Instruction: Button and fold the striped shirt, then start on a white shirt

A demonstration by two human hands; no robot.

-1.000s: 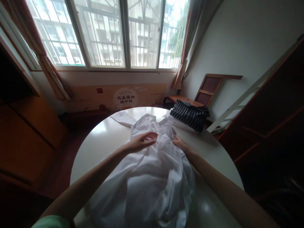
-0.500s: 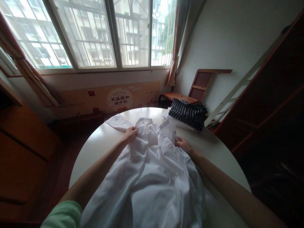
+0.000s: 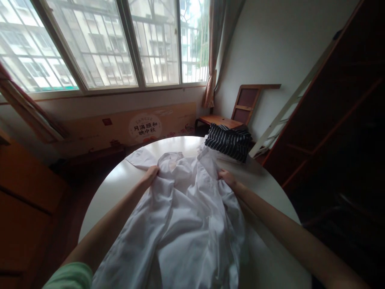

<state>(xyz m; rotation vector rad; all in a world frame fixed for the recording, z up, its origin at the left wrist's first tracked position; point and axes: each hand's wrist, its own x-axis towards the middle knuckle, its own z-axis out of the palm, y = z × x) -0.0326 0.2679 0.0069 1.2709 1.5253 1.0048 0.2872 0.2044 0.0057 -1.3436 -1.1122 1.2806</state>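
Observation:
A white shirt lies spread and wrinkled over the round white table, its collar end away from me and its lower part reaching the near side. My left hand is closed on the shirt's left shoulder area, and one sleeve stretches out beyond it to the upper left. On the opposite side my right hand grips the cloth near the right shoulder. The fingertips of both hands are partly hidden by the fabric.
Folded clothes with a black-and-white striped garment on top sit at the table's far right. Behind them stands a wooden chair. A white ladder leans at right. Barred windows and a printed banner are at the back.
The hands have moved slightly apart, with the shirt's upper part stretched a bit wider and flatter between them. The whole view has shifted, so things appear further left.

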